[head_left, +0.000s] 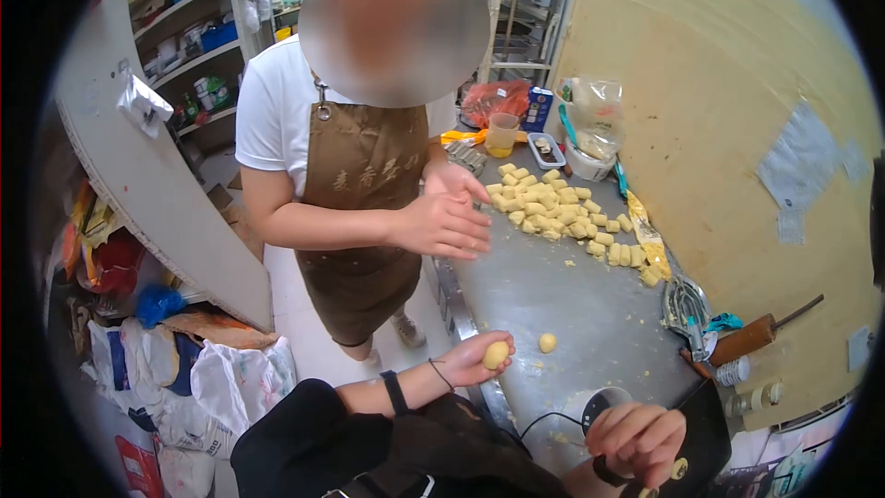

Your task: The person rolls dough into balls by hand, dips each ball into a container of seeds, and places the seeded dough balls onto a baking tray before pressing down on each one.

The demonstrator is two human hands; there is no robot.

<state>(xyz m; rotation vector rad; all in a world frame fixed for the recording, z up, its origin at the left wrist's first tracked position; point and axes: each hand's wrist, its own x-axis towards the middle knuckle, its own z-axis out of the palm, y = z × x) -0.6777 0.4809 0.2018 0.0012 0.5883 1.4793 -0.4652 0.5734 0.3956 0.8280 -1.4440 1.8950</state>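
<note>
In the palm of my left hand [475,361], turned up over the table's near edge, rests a yellow dough ball [496,355] with the fingers curled round it. Another dough ball [548,342] lies on the metal table [516,295], a little to the right of that hand. My right hand [638,438] is raised at the lower right with bent fingers; what they hold, if anything, is hidden. Beside it is a pale round dish-like thing [578,403] with a dark part and a black cable. Further back lies a pile of cut yellow dough pieces [553,207].
Across from me a person in a brown apron [364,166] holds both hands together beside the dough pile. Along the wall lie a yellow piping bag [648,235], wire whisk [684,309] and rolling pin [745,339]. A cup [501,136] and a small plastic tub [546,151] stand at the back.
</note>
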